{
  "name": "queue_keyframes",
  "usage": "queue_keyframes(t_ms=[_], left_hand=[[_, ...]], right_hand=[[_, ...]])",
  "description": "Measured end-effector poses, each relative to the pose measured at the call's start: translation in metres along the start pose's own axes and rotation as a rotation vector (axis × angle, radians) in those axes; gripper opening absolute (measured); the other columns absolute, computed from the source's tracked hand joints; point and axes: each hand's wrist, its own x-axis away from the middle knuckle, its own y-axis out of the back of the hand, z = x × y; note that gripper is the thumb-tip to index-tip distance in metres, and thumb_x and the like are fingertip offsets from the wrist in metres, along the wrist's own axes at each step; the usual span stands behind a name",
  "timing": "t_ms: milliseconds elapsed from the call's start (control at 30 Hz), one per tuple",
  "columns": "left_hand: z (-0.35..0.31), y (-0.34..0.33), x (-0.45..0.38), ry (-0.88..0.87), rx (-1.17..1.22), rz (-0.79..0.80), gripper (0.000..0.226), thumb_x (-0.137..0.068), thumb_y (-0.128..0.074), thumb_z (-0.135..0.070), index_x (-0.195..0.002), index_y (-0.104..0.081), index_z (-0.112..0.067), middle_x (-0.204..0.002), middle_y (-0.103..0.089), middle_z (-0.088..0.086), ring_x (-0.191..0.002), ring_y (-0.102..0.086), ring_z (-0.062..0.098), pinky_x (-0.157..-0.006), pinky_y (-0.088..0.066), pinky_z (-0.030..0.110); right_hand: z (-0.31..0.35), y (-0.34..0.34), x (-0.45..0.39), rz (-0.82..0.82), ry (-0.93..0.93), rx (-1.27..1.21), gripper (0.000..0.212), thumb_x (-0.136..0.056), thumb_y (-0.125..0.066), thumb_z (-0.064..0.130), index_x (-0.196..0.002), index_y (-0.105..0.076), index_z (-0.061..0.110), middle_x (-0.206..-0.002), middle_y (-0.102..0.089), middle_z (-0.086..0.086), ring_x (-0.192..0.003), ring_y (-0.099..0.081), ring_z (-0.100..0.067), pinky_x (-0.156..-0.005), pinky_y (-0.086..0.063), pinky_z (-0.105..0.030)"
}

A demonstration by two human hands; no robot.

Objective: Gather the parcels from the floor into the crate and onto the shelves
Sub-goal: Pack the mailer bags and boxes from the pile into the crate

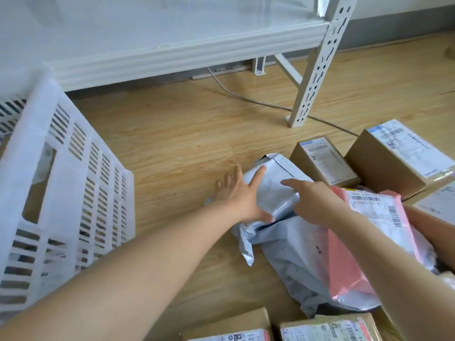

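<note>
Wood floor [172, 134] under a white shelf [147, 40], crate [61, 168] at its left edge — both hands, left hand [242, 193] and right hand [312, 200], lie flat-fingered on the grey mailer [273, 193] mid-floor: best to curl fingers under both ends before lifting — slippery film.

Bright, even daylight, soft shadows, overexposed whites, wide-angle bending at edges.

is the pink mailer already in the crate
No, the pink mailer lies on the floor pile under the right forearm, well apart from the white crate.
</note>
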Motion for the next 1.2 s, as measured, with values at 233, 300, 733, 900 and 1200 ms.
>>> queue_keyframes(t_ms=[233, 300, 733, 900, 1200], left_hand=[[0.001, -0.008, 0.000, 0.080, -0.053, 0.024, 0.114, -0.067, -0.069, -0.058, -0.143, 0.015, -0.046, -0.136, -0.025, 0.017, -0.120, -0.034, 0.035, -0.089, -0.036, 0.043], [0.009, -0.001, 0.005, 0.106, 0.053, -0.001, 0.111, -0.068, -0.069, -0.055, -0.143, 0.012, -0.048, -0.134, -0.025, 0.017, -0.122, -0.032, 0.036, -0.086, -0.037, 0.042], [0.057, 0.086, 0.073, 0.200, 0.532, -0.237, 0.101, -0.069, -0.066, -0.051, -0.137, 0.008, -0.060, -0.129, -0.029, 0.013, -0.117, -0.039, 0.034, -0.097, -0.042, 0.045], [0.082, 0.117, 0.109, 0.176, 0.653, -0.309, 0.100, -0.071, -0.066, -0.048, -0.138, 0.007, -0.059, -0.129, -0.033, 0.016, -0.110, -0.048, 0.036, -0.094, -0.045, 0.041], [0.138, 0.158, 0.167, 0.018, 1.069, -0.399, 0.095, -0.078, -0.068, -0.037, -0.140, 0.001, -0.057, -0.155, -0.020, -0.001, -0.134, -0.033, 0.028, -0.097, -0.035, 0.036]], right_hand=[[-0.003, -0.002, 0.007, 0.001, 0.074, -0.036, 0.074, -0.085, -0.039, 0.001, -0.147, -0.018, 0.036, -0.110, -0.058, -0.010, -0.099, -0.052, -0.030, -0.079, -0.043, -0.032], [0.000, 0.000, 0.009, -0.036, 0.083, -0.076, 0.075, -0.085, -0.040, 0.000, -0.147, -0.017, 0.036, -0.113, -0.056, -0.009, -0.099, -0.053, -0.029, -0.076, -0.045, -0.033], [0.065, 0.041, 0.050, -0.157, 0.168, -0.283, 0.077, -0.094, -0.050, 0.021, -0.147, 0.001, 0.043, -0.069, -0.032, 0.006, -0.078, -0.041, -0.020, -0.070, -0.032, -0.027], [0.095, 0.058, 0.067, -0.202, 0.165, -0.342, 0.079, -0.095, -0.047, 0.024, -0.146, 0.013, 0.038, -0.093, -0.063, -0.017, -0.076, -0.060, -0.029, -0.066, -0.043, -0.034], [0.157, 0.085, 0.084, -0.212, 0.209, -0.657, 0.075, -0.099, -0.039, 0.029, -0.147, 0.018, 0.025, -0.151, -0.029, -0.016, -0.138, -0.030, -0.031, -0.109, -0.023, -0.040]])
